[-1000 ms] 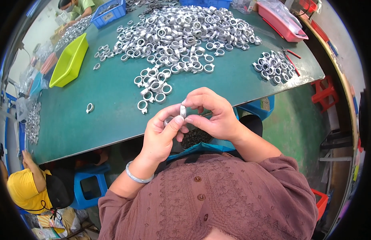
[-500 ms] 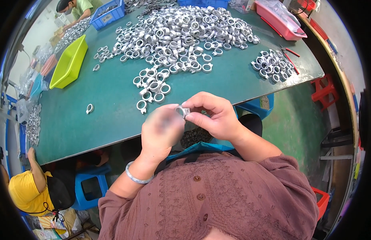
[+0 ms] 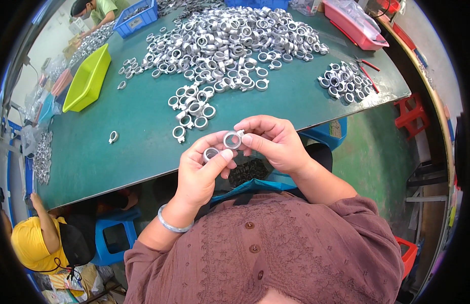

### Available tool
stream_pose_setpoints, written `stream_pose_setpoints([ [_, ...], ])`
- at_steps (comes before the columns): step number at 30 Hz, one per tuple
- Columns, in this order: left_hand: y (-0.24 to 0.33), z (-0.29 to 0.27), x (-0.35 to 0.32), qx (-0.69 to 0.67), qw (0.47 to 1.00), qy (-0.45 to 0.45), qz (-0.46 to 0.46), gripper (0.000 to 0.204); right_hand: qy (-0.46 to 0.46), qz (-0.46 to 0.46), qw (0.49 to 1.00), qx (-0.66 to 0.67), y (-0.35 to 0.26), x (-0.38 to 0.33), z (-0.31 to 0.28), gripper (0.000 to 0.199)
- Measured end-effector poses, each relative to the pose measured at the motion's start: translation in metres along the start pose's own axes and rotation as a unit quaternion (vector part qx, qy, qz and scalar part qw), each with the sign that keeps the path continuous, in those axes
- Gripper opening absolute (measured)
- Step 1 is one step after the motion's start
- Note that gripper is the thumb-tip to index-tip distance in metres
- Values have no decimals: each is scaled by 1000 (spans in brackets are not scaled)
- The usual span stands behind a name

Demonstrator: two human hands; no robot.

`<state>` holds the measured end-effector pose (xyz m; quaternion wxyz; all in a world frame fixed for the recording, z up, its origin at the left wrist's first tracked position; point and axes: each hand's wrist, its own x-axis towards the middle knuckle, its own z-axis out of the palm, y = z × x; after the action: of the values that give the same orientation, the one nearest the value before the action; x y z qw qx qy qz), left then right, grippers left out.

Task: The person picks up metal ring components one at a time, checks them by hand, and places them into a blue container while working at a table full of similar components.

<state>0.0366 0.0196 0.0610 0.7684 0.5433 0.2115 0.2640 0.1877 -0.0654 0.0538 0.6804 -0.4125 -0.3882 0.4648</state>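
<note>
Above the table's near edge, my two hands are close together. My left hand (image 3: 192, 171) is closed on a silver metal ring (image 3: 205, 155), thumb in front and fingers behind. Between the thumb and fingers of my right hand (image 3: 279, 146) is another silver metal ring (image 3: 225, 141), pinched by its small lug, its round opening toward me. My left thumb tip lies close by this second ring; whether it touches cannot be told. Beyond my hands, several similar rings form a loose cluster (image 3: 195, 108) that runs into a large heap (image 3: 230, 43) on the green table (image 3: 139, 157).
A smaller pile of rings (image 3: 345, 83) lies right, beside red-handled pliers (image 3: 370, 65). A lone ring (image 3: 113, 137) sits left. Around stand a yellow-green tray (image 3: 87, 81), blue bin (image 3: 137, 22) and pink tray (image 3: 354, 28). A person in yellow (image 3: 37, 243) is left, one in green far left.
My left hand has turned and its thumb has come forward, so the ring in it now shows clearly. My right hand has tilted its ring to face me.
</note>
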Motion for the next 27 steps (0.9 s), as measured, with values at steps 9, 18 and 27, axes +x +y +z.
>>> stream_pose_setpoints([
  [9, -4, -4, 3, -117, 991, -13, -61, 25, -47, -149, 980, -127, 6, 2, -5, 20],
  [18, -10, -1, 0, 17, 996, 13, 81, 36, -39, -111, 993, -28, 7, -3, 0, 34],
  [27, -14, -9, -5, 150, 983, -46, 94, 31, -57, -110, 982, -146, -5, 1, -16, 30],
])
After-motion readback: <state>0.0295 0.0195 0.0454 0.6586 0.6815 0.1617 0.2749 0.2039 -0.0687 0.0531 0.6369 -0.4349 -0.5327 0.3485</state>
